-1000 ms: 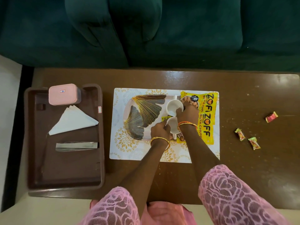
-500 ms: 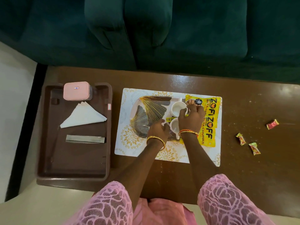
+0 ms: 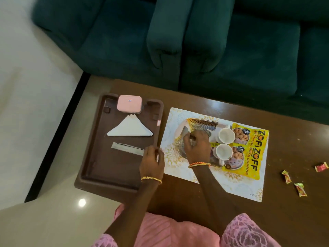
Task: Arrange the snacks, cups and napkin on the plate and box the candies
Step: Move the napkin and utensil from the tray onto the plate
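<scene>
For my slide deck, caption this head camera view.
Left hand reaches toward tray; right hand rests on plate beside two cups.

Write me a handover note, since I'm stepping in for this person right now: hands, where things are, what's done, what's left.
Left hand: empty, at the brown tray's right rim, near the silver strip.
Right hand: resting on the plate; whether it holds anything cannot be told.
Done: two white cups and the yellow snack packets sit at the plate's right side on the placemat.
Left: folded napkin still in the tray; three candies loose on the table; pink box is closed.
</scene>
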